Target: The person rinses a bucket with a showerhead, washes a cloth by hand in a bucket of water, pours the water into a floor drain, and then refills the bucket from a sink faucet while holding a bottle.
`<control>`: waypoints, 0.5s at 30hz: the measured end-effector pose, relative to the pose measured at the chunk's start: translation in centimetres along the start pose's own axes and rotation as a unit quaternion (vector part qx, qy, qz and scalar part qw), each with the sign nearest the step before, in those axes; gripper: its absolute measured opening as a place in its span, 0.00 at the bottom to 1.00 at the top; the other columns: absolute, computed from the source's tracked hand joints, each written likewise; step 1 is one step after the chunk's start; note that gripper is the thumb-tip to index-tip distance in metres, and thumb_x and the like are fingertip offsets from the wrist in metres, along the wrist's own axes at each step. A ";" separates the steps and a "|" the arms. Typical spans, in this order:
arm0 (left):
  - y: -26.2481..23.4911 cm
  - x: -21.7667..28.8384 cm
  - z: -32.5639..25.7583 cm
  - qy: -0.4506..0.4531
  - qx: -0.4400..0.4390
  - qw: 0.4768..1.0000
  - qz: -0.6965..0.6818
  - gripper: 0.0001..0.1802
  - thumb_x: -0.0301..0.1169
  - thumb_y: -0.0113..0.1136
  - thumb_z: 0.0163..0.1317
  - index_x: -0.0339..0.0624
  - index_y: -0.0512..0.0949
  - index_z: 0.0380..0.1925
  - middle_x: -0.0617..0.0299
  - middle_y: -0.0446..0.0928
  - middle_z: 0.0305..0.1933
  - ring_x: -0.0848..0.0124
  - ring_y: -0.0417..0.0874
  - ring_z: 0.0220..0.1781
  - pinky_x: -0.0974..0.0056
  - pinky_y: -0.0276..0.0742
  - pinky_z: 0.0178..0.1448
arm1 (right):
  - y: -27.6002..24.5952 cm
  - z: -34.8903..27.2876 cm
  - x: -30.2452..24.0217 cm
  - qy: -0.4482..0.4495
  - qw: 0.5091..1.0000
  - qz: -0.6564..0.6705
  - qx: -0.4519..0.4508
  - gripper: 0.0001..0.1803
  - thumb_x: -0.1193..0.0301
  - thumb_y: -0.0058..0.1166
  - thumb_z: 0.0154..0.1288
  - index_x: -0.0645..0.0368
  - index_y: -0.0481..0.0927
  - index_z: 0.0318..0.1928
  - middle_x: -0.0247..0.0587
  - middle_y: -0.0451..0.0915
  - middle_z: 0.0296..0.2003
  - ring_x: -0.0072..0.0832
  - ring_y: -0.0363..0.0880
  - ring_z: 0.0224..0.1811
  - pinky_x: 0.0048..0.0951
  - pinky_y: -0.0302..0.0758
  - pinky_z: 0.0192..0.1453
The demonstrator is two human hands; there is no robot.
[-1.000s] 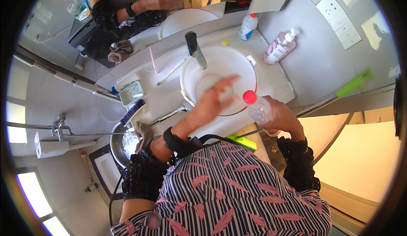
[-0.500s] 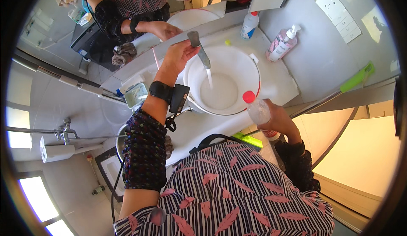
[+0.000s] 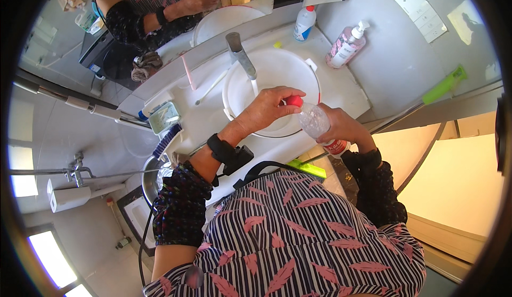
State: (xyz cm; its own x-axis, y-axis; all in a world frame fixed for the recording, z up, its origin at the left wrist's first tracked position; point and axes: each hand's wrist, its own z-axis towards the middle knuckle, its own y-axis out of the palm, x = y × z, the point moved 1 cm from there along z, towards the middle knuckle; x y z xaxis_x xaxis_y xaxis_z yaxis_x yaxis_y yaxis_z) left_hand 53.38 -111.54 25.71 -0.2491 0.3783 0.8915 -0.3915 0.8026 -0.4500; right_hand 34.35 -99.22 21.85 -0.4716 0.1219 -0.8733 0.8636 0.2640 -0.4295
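Note:
My right hand [image 3: 345,125] is wrapped round a clear plastic bottle [image 3: 313,120] with a red and white label, tilted over the right front of the basin. The fingers of my left hand [image 3: 269,107] pinch the bottle's red cap [image 3: 294,101], which sits at the neck. Behind my left hand, water runs from the grey tap [image 3: 242,57] into a white bucket [image 3: 277,57] with a red-marked rim. My left hand and forearm hide part of the bucket and where the stream lands.
A white bottle with a red cap [image 3: 304,24] and a pink pump bottle [image 3: 348,45] stand at the back right of the white counter [image 3: 349,91]. To the left are a toothbrush [image 3: 212,87], a soap dish [image 3: 165,118] and a blue-bristled brush [image 3: 167,141]. A mirror [image 3: 176,46] rises behind.
My left hand has left the tap handle and come down and right onto the red cap. My right hand still holds the bottle in nearly the same place. Water keeps running.

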 end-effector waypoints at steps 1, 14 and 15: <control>-0.3 -0.1 0.0 0.000 0.000 1.000 0.008 0.17 0.31 0.61 0.56 0.41 0.75 0.46 0.59 0.76 0.39 0.73 0.75 0.37 0.69 0.74 0.46 | 0.0 0.2 0.0 0.008 1.000 0.013 -0.014 0.38 0.66 0.66 0.35 0.62 0.68 0.51 0.47 0.78 0.36 0.37 0.77 0.38 0.31 0.72 0.46; 1.0 -1.4 -0.4 -0.178 0.013 0.982 0.061 0.17 0.42 0.53 0.62 0.36 0.75 0.31 0.62 0.74 0.22 0.73 0.74 0.22 0.68 0.71 0.30 | 1.9 -0.1 -0.2 0.046 0.994 -0.097 0.026 0.33 0.62 0.63 0.36 0.62 0.70 0.47 0.54 0.78 0.34 0.47 0.76 0.38 0.36 0.72 0.44; 1.1 -2.0 -0.2 -0.165 0.028 0.976 0.137 0.19 0.43 0.53 0.62 0.35 0.75 0.30 0.58 0.75 0.22 0.71 0.75 0.21 0.67 0.72 0.29 | 2.0 -0.1 -0.6 0.033 0.990 -0.127 0.045 0.34 0.62 0.63 0.36 0.61 0.69 0.47 0.55 0.77 0.34 0.48 0.76 0.38 0.37 0.72 0.43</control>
State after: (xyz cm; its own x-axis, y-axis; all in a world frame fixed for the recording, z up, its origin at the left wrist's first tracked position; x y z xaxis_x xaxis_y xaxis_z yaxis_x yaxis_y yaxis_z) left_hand 53.64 -111.32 23.48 -0.6189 0.3996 0.6762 -0.3155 0.6619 -0.6799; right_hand 36.30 -98.63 21.55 -0.6833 0.1259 -0.7192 0.7270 0.2090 -0.6540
